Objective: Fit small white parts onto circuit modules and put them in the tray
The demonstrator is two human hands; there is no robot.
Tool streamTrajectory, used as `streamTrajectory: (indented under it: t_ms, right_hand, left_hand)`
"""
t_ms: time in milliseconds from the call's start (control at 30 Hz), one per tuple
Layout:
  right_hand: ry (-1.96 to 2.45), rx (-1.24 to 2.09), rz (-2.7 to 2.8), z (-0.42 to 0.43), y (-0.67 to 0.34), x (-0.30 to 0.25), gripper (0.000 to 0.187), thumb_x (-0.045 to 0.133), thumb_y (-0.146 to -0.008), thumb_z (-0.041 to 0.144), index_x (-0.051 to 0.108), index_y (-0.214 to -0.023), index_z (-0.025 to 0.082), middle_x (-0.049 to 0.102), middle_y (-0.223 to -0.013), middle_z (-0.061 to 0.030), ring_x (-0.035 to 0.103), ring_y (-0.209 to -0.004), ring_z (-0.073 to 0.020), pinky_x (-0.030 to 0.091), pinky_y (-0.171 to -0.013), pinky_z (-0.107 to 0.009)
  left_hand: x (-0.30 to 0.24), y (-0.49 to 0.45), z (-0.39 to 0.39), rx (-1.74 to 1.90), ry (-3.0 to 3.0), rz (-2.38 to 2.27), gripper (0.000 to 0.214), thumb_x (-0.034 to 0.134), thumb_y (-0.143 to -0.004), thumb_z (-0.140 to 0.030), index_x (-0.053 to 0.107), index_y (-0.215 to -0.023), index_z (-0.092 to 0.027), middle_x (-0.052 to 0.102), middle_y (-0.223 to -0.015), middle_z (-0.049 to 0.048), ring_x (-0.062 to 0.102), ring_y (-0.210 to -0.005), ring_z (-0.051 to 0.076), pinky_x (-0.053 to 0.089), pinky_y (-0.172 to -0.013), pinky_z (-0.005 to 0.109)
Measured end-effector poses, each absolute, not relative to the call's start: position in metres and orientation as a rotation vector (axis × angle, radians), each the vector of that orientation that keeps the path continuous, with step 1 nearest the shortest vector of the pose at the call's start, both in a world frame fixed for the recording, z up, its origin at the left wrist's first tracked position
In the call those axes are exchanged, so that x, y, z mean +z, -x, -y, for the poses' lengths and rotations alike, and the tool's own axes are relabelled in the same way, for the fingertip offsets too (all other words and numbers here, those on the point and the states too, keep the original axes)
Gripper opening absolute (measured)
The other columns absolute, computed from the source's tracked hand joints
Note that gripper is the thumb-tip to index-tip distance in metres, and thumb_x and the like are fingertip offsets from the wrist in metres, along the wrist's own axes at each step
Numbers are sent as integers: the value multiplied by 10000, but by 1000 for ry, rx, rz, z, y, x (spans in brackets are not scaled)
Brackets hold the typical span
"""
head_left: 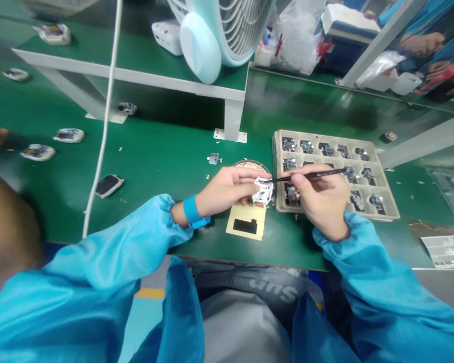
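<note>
thumb and fingers of the left hand (221, 192) pinched shut on a small white part (264, 193), held up over the tabletop (155, 166), in front of a partly hidden round dish (254, 164). thin black tool (314, 175) gripped by closed fingers of the right hand (323, 199), tip brought to the white part; contact can't be told. blue band (191, 209) worn on left wrist. yellow sheet (245, 210) with black shape (245, 226) laid just below. compartment tray (390, 205) placed at right, partly covered by right hand, filled with small metallic parts (369, 175). loose metallic piece (214, 159) seen beyond left hand. black-faced device (109, 185) set farther left, by white cable (108, 101). fan (200, 48) stood on raised shelf (136, 58).
</note>
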State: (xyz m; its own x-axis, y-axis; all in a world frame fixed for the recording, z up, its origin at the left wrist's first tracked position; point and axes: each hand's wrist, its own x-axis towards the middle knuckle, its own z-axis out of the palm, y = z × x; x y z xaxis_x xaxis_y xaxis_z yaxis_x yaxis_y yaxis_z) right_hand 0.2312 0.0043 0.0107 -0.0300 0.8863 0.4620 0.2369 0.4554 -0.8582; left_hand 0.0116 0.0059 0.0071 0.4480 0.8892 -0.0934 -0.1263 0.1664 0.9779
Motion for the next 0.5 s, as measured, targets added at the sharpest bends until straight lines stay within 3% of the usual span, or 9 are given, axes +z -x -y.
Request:
streamTrajectory:
  t_ms: [100,267,400,500]
  right_hand:
    - [1143,854,1436,-8,-232,8,210,780,-869,427,727,-910,228,796,-842,-38,754,-739,-191,631,-712,-336]
    - [1197,989,1333,-10,-228,7,226,816,-827,435,734,-880,231,780,-785,-20,722,-674,-159,605,-650,-286]
    - [1192,1015,1304,-9,-223,7,231,843,-795,426,732,-854,233,765,-734,-11,723,-647,-167,611,-636,-295]
    - [1137,1021,1286,-10,-225,5,236,821,-820,438,714,-895,241,777,-772,-10,749,-678,-180,632,-674,-313]
  left_hand:
    - [0,-13,-3,974,-1458,-900,396,713,-887,-239,728,-1265,-122,755,-1205,131,752,-989,246,628,-798,317]
    - [-9,-11,-1,1085,-2038,-941,368,608,-949,-186,718,-1299,-168,751,-1225,97,731,-1112,247,564,-1022,354]
    - [-6,-11,2,1032,-2157,-908,431,560,-962,-150,661,-1380,-189,725,-1285,89,717,-1150,233,543,-1050,347]
    - [-1,-14,4,1022,-2009,-1004,396,612,-937,-179,702,-1323,-163,780,-1140,98,754,-1013,235,593,-948,346]
